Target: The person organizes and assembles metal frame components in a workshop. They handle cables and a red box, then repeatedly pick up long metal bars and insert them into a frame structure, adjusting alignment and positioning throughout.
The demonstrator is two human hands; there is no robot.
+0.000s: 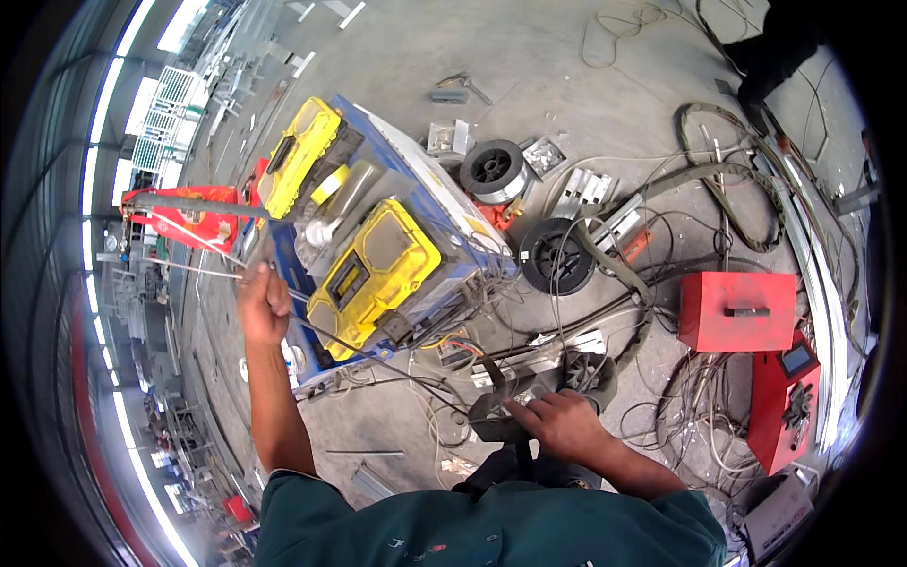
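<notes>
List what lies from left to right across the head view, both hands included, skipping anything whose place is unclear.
Red printed material → left hand → nearer yellow case lid → right hand → red box with a dark handle.

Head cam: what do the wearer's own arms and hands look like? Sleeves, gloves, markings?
Left hand and right hand are ungloved, with no watch or band visible. Forearms are bare. The dark green fabric shirt has short, loose sleeves and a small button; small pale and reddish marks on its front are too small to make out.
</notes>
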